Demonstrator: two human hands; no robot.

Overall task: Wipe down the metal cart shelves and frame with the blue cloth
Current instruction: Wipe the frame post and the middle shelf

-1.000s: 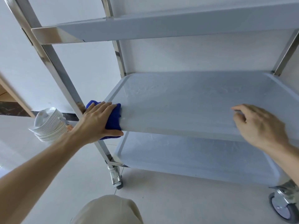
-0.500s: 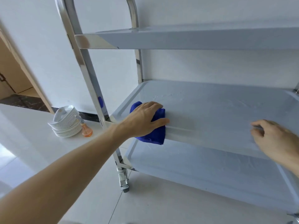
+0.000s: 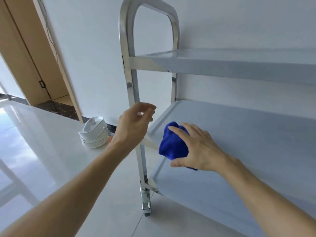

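Observation:
The metal cart has three shelves and a shiny tubular frame (image 3: pixel 127 77) with a looped handle at its left end. The blue cloth (image 3: pixel 172 143) lies bunched on the front left corner of the middle shelf (image 3: pixel 248 127). My right hand (image 3: pixel 199 148) lies over the cloth, fingers spread across its top and thumb under its front edge. My left hand (image 3: pixel 135 124) hovers in front of the near upright post, fingers loosely curled, holding nothing. The bottom shelf (image 3: pixel 205 190) and top shelf (image 3: pixel 239 65) are bare.
A stack of white plates (image 3: pixel 94 134) sits on the pale tiled floor by the wall, left of the cart, with a small orange bottle (image 3: pixel 109 136) beside it. A wooden door frame (image 3: pixel 34 65) stands at the far left. A caster (image 3: pixel 146 204) carries the near post.
The cloth has passed from my left hand to my right, which came over from the shelf's right side. My left hand has lifted off towards the post. The view swung left and up.

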